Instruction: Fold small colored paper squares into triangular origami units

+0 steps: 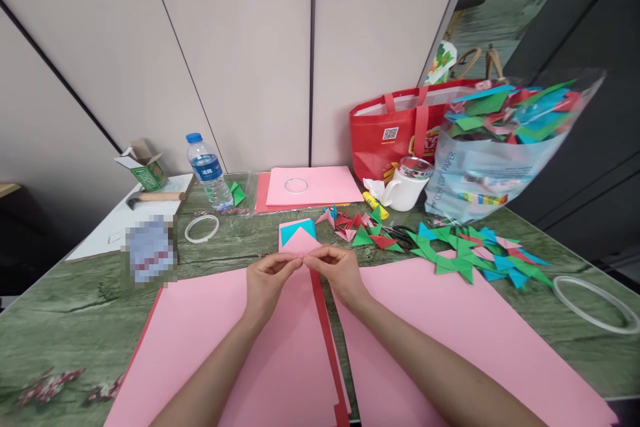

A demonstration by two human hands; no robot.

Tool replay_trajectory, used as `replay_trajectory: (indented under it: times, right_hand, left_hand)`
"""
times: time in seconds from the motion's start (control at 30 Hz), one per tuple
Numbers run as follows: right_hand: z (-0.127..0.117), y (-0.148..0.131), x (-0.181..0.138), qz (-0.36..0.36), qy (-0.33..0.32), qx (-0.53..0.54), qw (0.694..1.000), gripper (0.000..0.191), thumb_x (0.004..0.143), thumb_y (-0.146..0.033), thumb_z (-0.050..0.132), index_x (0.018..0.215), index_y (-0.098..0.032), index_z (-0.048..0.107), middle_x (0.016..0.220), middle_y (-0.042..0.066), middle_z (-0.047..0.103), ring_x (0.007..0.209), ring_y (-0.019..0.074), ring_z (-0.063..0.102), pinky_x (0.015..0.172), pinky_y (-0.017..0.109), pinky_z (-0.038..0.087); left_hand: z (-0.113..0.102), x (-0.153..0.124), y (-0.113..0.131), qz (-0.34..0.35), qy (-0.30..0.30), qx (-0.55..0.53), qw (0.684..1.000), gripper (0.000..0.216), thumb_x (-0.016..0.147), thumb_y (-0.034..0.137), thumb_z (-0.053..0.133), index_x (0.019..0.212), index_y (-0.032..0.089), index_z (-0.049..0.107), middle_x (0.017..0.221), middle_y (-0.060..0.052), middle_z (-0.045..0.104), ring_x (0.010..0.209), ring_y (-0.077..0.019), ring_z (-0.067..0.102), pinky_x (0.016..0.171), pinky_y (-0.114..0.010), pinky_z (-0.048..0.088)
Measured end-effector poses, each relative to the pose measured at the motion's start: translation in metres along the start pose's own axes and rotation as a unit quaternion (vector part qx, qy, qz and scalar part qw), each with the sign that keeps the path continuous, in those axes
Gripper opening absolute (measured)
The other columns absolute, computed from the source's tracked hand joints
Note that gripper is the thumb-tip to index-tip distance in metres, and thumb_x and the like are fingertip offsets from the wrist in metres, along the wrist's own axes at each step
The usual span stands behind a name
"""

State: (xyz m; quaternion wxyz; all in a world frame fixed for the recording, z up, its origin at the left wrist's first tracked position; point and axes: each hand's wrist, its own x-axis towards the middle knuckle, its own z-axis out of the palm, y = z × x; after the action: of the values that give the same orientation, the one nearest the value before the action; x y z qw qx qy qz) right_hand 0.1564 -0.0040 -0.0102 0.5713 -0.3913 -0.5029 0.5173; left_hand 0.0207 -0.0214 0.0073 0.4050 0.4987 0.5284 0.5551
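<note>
My left hand (269, 280) and my right hand (340, 271) meet at the middle of the table. Between thumbs and fingers, both pinch the lower edge of a small folded pink paper (302, 241), whose top comes to a point. Just behind it lies a small stack of paper squares with a blue sheet (290, 232) on top. Under my forearms spread two large areas of pink paper, a left sheet (210, 320) with red paper showing at its edges and a right sheet (425, 307).
Folded paper pieces (460, 250), scissors (400, 235) and a glue stick (375, 205) lie right of centre. Behind stand a white mug (407, 187), red bag (373, 140) and plastic bag of folded paper (490, 160). Leftward are a water bottle (210, 177), hammer (157, 197) and white ring (201, 229).
</note>
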Motion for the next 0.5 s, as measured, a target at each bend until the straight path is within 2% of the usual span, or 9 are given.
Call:
replay_trajectory:
  times: [0.3,0.5]
  right_hand:
    - [0.0054,0.0007,-0.0014,-0.002,0.027,0.000,1.000,0.015,0.061,-0.031,0.067,0.063,-0.016,0.064,0.068,0.004,0.064,0.068,0.0170,0.058,0.067,0.030,0.048]
    - [0.0053,0.0053,0.0014,0.033,0.064,0.047,0.996,0.024,0.052,-0.029,0.073,0.065,-0.016,0.057,0.060,-0.001,0.058,0.055,0.0117,0.054,0.056,0.025,0.047]
  left_hand:
    - [0.0055,-0.0012,0.0000,-0.013,0.031,-0.038,0.999,0.014,0.056,0.022,0.071,0.067,0.016,0.067,0.073,-0.004,0.071,0.072,-0.0204,0.065,0.069,-0.030,0.053]
    - [0.0058,-0.0007,-0.0034,-0.033,0.033,-0.061,0.997,0.016,0.054,0.021,0.072,0.068,0.015,0.067,0.075,-0.004,0.070,0.074,-0.0202,0.065,0.072,-0.030,0.052]
